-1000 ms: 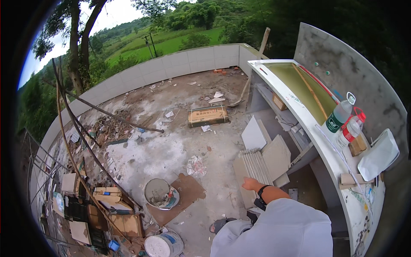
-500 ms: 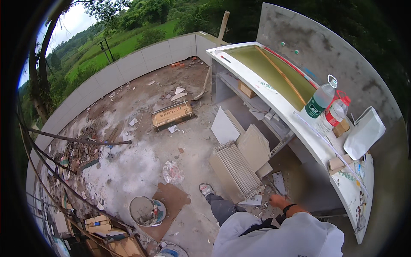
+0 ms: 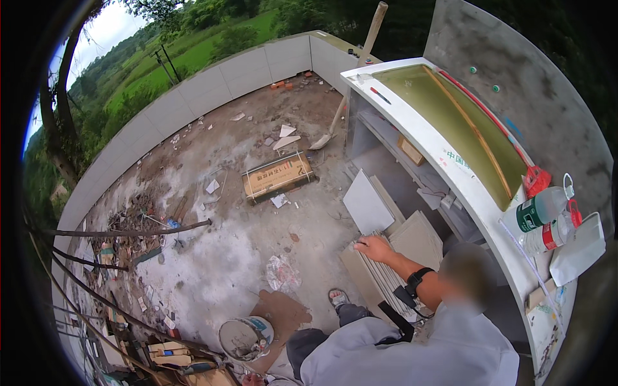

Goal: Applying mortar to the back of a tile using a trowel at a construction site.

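Your right hand (image 3: 374,248), fingers part-curled, hold unclear, meets the leaning tiles (image 3: 381,276) on the floor (image 3: 325,254) beside the desk (image 3: 467,170), your left hand unseen, in apparent tile handling that next calls for a firm edge grip.

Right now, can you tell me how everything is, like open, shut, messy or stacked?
Right hand: on the tile stack, fingers curled
Tile stack: packed close together
Bucket: uncovered, grey mix inside
Cardboard box: strapped, looks shut
Plastic wrapping: crumpled on the ground
Shovel: blade down on the ground
Green-labelled bottle: how full, I can't tell
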Action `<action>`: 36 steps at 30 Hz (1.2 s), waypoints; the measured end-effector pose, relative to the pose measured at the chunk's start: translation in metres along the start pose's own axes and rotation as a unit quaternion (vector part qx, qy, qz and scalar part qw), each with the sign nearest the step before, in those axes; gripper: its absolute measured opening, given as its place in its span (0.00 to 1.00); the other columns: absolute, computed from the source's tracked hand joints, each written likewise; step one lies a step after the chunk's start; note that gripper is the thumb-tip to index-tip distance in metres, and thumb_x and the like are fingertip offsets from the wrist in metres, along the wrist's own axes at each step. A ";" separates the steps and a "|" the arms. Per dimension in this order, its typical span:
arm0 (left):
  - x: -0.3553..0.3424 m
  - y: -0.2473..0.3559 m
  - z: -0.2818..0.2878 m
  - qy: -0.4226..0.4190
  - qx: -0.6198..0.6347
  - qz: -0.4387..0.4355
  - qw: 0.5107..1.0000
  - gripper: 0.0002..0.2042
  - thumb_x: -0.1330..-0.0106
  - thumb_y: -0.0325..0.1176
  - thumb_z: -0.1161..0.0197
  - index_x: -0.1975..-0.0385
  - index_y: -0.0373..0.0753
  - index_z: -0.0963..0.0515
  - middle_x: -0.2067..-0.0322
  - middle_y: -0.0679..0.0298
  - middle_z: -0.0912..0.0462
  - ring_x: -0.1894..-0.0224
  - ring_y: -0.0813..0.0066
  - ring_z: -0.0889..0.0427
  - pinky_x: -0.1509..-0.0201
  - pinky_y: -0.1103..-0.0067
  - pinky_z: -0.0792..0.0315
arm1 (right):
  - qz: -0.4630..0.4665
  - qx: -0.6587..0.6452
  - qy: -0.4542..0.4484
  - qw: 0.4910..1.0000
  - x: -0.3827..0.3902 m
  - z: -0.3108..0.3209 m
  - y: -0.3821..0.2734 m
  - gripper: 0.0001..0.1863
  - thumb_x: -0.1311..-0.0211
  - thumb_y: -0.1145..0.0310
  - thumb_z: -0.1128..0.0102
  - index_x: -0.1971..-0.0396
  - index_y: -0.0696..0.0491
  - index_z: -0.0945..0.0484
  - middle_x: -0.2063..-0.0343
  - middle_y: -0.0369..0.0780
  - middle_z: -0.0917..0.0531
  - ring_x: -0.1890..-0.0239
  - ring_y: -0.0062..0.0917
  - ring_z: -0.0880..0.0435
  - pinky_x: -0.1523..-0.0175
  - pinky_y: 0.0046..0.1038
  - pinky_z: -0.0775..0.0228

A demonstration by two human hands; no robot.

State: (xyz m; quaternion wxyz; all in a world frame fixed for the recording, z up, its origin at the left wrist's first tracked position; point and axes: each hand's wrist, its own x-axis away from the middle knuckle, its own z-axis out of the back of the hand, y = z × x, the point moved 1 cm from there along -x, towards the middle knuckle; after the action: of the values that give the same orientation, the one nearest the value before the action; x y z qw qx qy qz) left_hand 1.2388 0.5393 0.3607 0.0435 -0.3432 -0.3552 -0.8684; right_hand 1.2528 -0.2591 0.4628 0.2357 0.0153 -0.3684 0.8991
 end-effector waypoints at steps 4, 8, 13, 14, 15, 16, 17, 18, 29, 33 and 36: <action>-0.103 0.048 0.025 -0.002 0.038 0.021 0.999 0.09 0.41 0.34 0.37 0.72 0.33 0.22 0.81 0.60 0.21 0.80 0.70 0.23 0.76 0.77 0.30 | -0.044 0.040 0.002 0.998 -0.018 0.005 0.009 0.19 0.38 0.54 0.50 0.69 0.56 0.23 0.70 0.51 0.20 0.62 0.49 0.22 0.56 0.43 0.32; -0.198 0.084 0.044 -0.014 0.083 0.051 0.995 0.09 0.41 0.33 0.37 0.74 0.32 0.22 0.83 0.61 0.21 0.83 0.75 0.24 0.80 0.80 0.31 | -0.097 0.108 0.042 0.989 0.030 0.008 0.054 0.16 0.41 0.57 0.47 0.71 0.57 0.23 0.69 0.49 0.19 0.62 0.46 0.21 0.54 0.42 0.31; -0.367 0.226 0.082 -0.048 -0.037 0.002 0.998 0.10 0.45 0.32 0.33 0.81 0.33 0.23 0.82 0.62 0.19 0.81 0.77 0.21 0.76 0.79 0.27 | -0.304 0.043 0.191 0.932 0.067 0.049 0.026 0.15 0.49 0.62 0.36 0.73 0.59 0.26 0.77 0.47 0.19 0.69 0.42 0.18 0.63 0.39 0.29; -0.393 0.295 0.082 -0.054 -0.110 -0.065 0.990 0.09 0.46 0.32 0.33 0.81 0.33 0.23 0.83 0.62 0.20 0.82 0.76 0.21 0.77 0.79 0.27 | -0.317 0.023 0.238 0.918 0.077 0.061 0.021 0.14 0.49 0.64 0.36 0.73 0.59 0.26 0.79 0.47 0.19 0.72 0.40 0.18 0.65 0.38 0.29; -0.414 0.356 0.084 -0.050 -0.178 -0.130 0.974 0.09 0.47 0.31 0.32 0.80 0.33 0.23 0.85 0.62 0.20 0.83 0.75 0.21 0.78 0.79 0.27 | -0.321 0.002 0.279 0.905 0.070 0.076 0.013 0.13 0.49 0.65 0.35 0.74 0.59 0.27 0.81 0.46 0.20 0.74 0.39 0.18 0.66 0.37 0.29; -0.432 0.407 0.088 -0.050 -0.158 -0.158 0.973 0.09 0.48 0.30 0.32 0.80 0.33 0.24 0.85 0.61 0.20 0.83 0.76 0.21 0.77 0.79 0.27 | -0.312 -0.015 0.299 0.901 0.054 0.095 -0.008 0.13 0.48 0.66 0.36 0.74 0.59 0.28 0.81 0.46 0.20 0.75 0.39 0.18 0.67 0.37 0.30; -0.457 0.451 0.094 -0.071 -0.136 -0.183 0.971 0.09 0.48 0.29 0.32 0.81 0.33 0.24 0.84 0.60 0.20 0.83 0.76 0.21 0.77 0.79 0.26 | -0.300 -0.032 0.319 0.899 0.034 0.117 -0.032 0.12 0.46 0.66 0.37 0.75 0.59 0.28 0.82 0.46 0.20 0.75 0.38 0.18 0.67 0.37 0.30; -0.468 0.518 0.086 -0.078 -0.148 -0.226 0.960 0.08 0.49 0.29 0.32 0.81 0.33 0.24 0.84 0.60 0.20 0.82 0.75 0.21 0.76 0.79 0.26 | -0.299 -0.018 0.339 0.892 0.023 0.137 -0.043 0.13 0.45 0.66 0.38 0.76 0.60 0.30 0.82 0.46 0.21 0.75 0.37 0.17 0.67 0.36 0.30; -0.417 0.984 -0.072 -0.175 -0.212 -0.552 0.787 0.12 0.37 0.34 0.40 0.77 0.31 0.26 0.85 0.62 0.26 0.81 0.80 0.27 0.76 0.79 0.34 | -0.277 0.124 0.420 0.855 -0.132 0.355 0.042 0.14 0.38 0.61 0.48 0.72 0.57 0.24 0.73 0.49 0.19 0.65 0.47 0.21 0.60 0.43 0.31; -0.452 1.042 -0.128 -0.217 -0.178 -0.608 0.743 0.11 0.37 0.32 0.41 0.78 0.32 0.28 0.84 0.65 0.27 0.81 0.80 0.30 0.76 0.80 0.36 | -0.316 0.211 0.410 0.829 -0.156 0.392 0.093 0.08 0.43 0.65 0.45 0.70 0.55 0.24 0.72 0.48 0.18 0.65 0.44 0.19 0.61 0.44 0.29; -0.453 1.080 -0.137 -0.223 -0.332 -0.518 0.756 0.13 0.38 0.40 0.43 0.68 0.36 0.20 0.72 0.55 0.17 0.69 0.55 0.19 0.66 0.65 0.28 | -0.310 0.169 0.391 0.850 -0.202 0.392 0.107 0.11 0.42 0.63 0.43 0.70 0.56 0.26 0.75 0.49 0.19 0.67 0.48 0.21 0.62 0.45 0.31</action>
State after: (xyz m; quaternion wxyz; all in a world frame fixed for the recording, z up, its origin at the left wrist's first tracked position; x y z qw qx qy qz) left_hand 1.8509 -0.4291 0.6403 -0.6106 -0.2838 -0.1673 -0.7202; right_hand 1.3287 -0.6709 0.6376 0.6206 -0.1840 -0.0641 0.7596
